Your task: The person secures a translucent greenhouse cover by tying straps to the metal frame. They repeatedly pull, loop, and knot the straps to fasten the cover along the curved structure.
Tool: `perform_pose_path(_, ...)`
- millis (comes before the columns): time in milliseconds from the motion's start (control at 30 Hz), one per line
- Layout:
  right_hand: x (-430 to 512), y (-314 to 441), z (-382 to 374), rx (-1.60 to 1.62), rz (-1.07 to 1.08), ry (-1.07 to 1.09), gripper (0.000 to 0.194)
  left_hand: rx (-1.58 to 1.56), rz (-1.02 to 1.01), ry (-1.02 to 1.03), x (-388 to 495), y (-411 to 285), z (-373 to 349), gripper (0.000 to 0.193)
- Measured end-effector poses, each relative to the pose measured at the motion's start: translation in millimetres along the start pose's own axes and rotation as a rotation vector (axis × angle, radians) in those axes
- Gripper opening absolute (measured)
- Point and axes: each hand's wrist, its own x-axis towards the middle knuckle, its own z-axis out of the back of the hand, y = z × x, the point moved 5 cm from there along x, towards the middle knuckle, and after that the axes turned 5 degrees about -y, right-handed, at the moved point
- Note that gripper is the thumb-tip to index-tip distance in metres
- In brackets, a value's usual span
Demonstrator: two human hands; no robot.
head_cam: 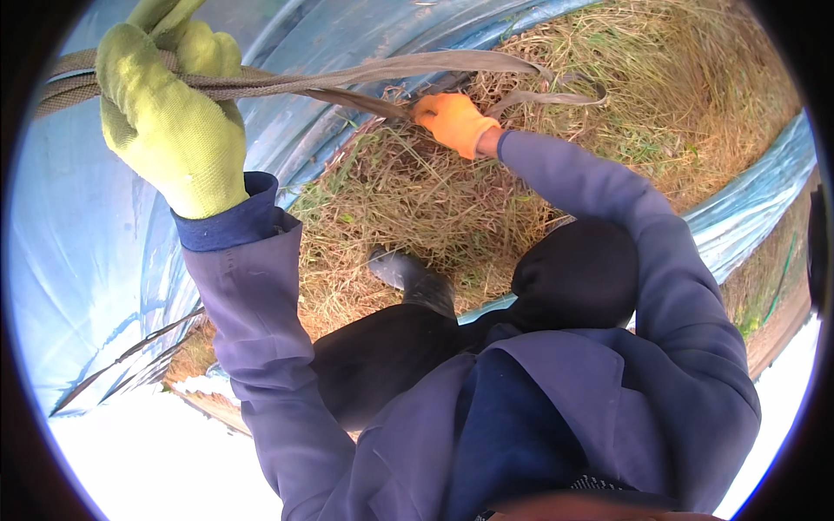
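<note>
My left hand [176, 130], in a yellow-green work glove, is raised at the upper left and closed around a flat woven strap [365, 73]. Several lengths of the strap run through that fist. Lower and further right, my right hand [453, 124] wears an orange glove. It grips the strap near the ground, at the foot of a blue plastic sheet [306, 117]; its fingertips are partly hidden. From there a loose loop of strap bends out over dry grass [417, 189].
Behind my left hand the blue sheeting rises as a taut, curved wall. Another strip of blue plastic [749, 202] lies along the right side. Thin dark cords [130, 358] cross the sheet at lower left. My boot [410, 273] stands in the grass.
</note>
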Motion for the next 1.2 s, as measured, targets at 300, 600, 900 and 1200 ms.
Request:
perform_pose_path(300, 23.8, 6.1, 6.7, -0.331, 0.032, 0.28, 0.024, 0.093, 0.288, -0.152, 7.4, 7.9, 22.7, 0.049)
perform_pose_path(600, 10.3, 2.1, 5.4, 0.031, -0.063, -0.059, 0.026, -0.104, -0.027, 0.029, 4.9, -1.0, -8.0, 0.039)
perform_pose_path(900, 16.3, 1.9, -4.6, -0.053, -0.206, 0.018, 0.028, -0.061, 0.061, -0.062, 4.5, -3.6, -6.2, 0.036)
perform_pose_path(1200, -13.0, 54.1, 26.4, -0.553, 0.378, -0.217, 0.018, -0.121, 0.203, -0.067, 11.6, -3.8, -2.2, 0.035)
